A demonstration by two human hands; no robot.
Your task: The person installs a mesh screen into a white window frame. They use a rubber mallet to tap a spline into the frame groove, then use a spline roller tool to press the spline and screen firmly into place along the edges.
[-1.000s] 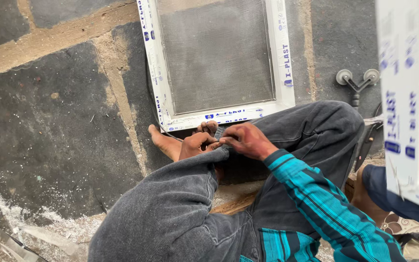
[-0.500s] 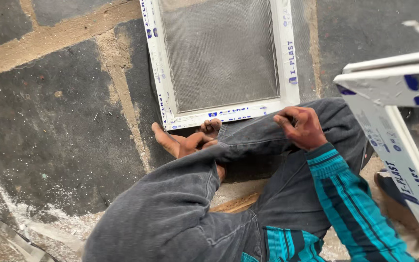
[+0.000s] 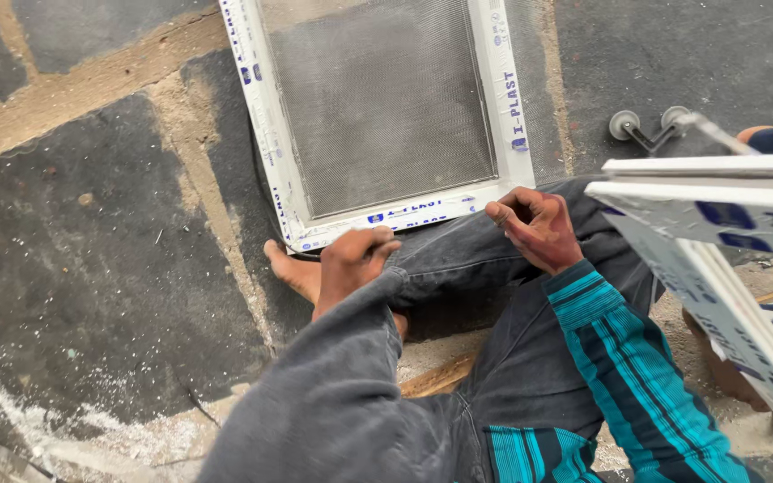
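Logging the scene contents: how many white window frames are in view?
2: a meshed frame flat on the stone floor ahead of the left hand, and another frame at the right edge, partly cut off.

Mesh frame [image 3: 378, 116] lies before knees, second frame [image 3: 717, 259] right.
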